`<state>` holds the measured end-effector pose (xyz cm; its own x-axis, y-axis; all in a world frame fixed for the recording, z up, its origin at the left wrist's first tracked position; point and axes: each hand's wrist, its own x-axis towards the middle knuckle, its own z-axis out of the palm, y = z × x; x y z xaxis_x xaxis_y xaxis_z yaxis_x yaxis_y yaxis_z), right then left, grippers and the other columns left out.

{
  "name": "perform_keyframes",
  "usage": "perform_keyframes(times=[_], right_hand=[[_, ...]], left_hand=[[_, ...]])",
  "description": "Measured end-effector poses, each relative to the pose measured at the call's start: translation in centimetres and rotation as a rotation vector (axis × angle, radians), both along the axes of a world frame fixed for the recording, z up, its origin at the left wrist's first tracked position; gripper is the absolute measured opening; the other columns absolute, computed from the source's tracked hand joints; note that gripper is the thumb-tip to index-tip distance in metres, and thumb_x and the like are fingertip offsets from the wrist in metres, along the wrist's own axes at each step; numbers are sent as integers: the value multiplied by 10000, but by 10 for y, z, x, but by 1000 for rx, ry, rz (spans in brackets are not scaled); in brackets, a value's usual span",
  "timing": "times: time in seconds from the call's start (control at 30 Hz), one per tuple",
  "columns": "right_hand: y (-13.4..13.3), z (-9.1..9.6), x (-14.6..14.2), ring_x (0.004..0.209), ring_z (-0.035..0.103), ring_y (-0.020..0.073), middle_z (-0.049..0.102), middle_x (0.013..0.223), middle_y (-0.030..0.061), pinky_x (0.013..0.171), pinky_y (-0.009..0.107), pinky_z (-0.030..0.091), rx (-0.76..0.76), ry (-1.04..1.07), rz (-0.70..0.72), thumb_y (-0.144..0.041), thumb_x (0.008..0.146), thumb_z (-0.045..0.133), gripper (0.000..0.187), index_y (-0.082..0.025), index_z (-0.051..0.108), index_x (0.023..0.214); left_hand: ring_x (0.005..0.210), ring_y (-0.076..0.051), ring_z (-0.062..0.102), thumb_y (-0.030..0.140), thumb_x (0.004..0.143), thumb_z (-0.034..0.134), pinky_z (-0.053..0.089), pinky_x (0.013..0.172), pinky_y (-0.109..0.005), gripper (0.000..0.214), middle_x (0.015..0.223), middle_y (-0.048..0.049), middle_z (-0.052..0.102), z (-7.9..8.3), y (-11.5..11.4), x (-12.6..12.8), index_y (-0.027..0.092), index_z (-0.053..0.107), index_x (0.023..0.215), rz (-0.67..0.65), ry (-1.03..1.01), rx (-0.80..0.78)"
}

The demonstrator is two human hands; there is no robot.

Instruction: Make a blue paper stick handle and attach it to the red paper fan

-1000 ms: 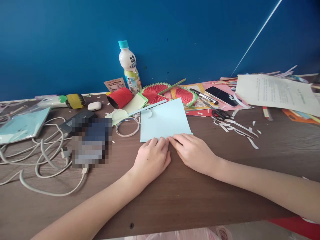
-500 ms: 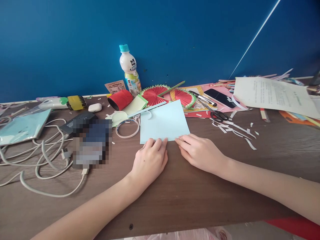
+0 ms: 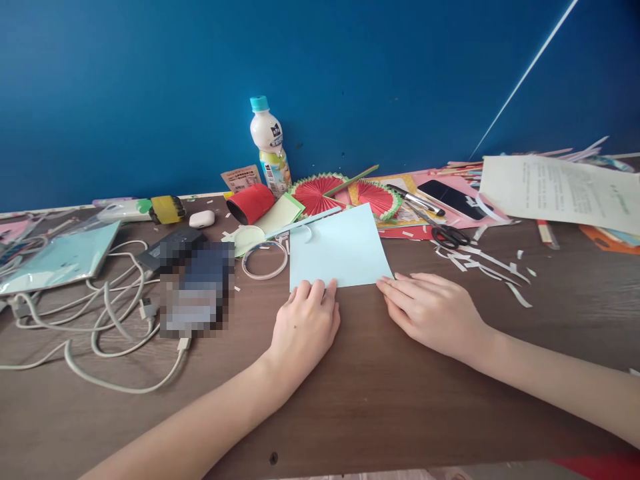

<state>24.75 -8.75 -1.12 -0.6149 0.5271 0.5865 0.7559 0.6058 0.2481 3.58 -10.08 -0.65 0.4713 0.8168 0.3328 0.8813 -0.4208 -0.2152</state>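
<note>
A light blue sheet of paper (image 3: pixel 343 250) lies flat on the dark wooden table in front of me. My left hand (image 3: pixel 307 323) is closed at its near edge, with curled fingertips pressing the paper left of the middle. At the near right corner, my right hand (image 3: pixel 435 313) has its fingers held together, thumb tucked beneath, gripping the edge. A narrow blue paper strip (image 3: pixel 303 223) runs along the sheet's upper left. Just left of the sheet sits a roll of clear tape (image 3: pixel 265 260).
Black scissors (image 3: pixel 450 236) and white paper scraps (image 3: pixel 493 263) lie to the right. Behind the sheet are red-and-green pleated paper fans (image 3: pixel 320 193) and a drink bottle (image 3: pixel 270 147). White cables (image 3: pixel 107 313), a power bank (image 3: pixel 173 250) and a blurred-out device (image 3: pixel 200 287) occupy the left.
My right hand has slid rightward along the paper's near edge, from near the middle to the right corner. My left hand keeps its place on the paper. The whole view has shifted slightly.
</note>
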Motion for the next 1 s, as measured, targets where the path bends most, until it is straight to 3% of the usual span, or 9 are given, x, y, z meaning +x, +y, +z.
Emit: perform_keyframes(times=[0.2, 0.3, 0.4, 0.53, 0.67, 0.83, 1.0], right_hand=[[7, 10, -9, 579, 580, 124, 667, 611, -8, 644, 295, 375, -62, -5, -53, -162, 834, 480, 240, -177, 654, 669], [15, 13, -20, 628, 543, 160, 606, 587, 26, 605, 313, 318, -109, -62, -95, -239, 852, 476, 292, -176, 571, 583], [23, 9, -24, 674, 511, 185, 582, 639, 49, 585, 307, 304, -207, -63, -123, -319, 857, 484, 260, -174, 533, 647], [34, 1, -16, 701, 512, 170, 557, 642, 23, 559, 257, 346, -478, 109, -46, -338, 845, 519, 196, -182, 502, 727], [43, 1, -5, 672, 506, 156, 489, 574, -14, 574, 237, 375, -654, 214, 71, -313, 828, 551, 134, -198, 526, 765], [44, -1, -4, 714, 509, 150, 545, 696, 13, 650, 260, 397, -634, 257, 176, -282, 854, 515, 115, -196, 574, 805], [42, -4, -4, 761, 509, 159, 585, 791, 42, 681, 278, 401, -582, 252, 202, -261, 884, 457, 171, -195, 604, 827]], left_hand=[[719, -168, 524, 221, 857, 377, 392, 501, -271, 342, 777, -34, 593, 0, 2, -1, 167, 576, 1130, -10, -16, 6], [674, -158, 521, 233, 865, 371, 329, 459, -273, 318, 735, -27, 591, 1, 4, -1, 180, 595, 1085, -24, -23, 34], [642, -149, 515, 214, 871, 367, 282, 440, -276, 273, 693, -22, 578, 2, 7, -1, 165, 609, 987, -15, -12, 53], [614, -137, 498, 168, 856, 407, 236, 430, -278, 184, 673, -10, 559, 3, 12, -5, 178, 565, 761, 30, 1, 26], [660, -140, 495, 193, 847, 465, 269, 482, -276, 121, 714, -4, 569, 2, 20, -14, 197, 533, 748, -7, -17, 20], [698, -136, 471, 188, 871, 432, 343, 607, -263, 155, 761, -1, 577, 1, 30, -22, 198, 535, 757, -86, -57, -34], [700, -144, 457, 189, 878, 419, 355, 622, -260, 160, 749, -3, 566, -1, 34, -23, 189, 533, 765, -134, -67, -35]])
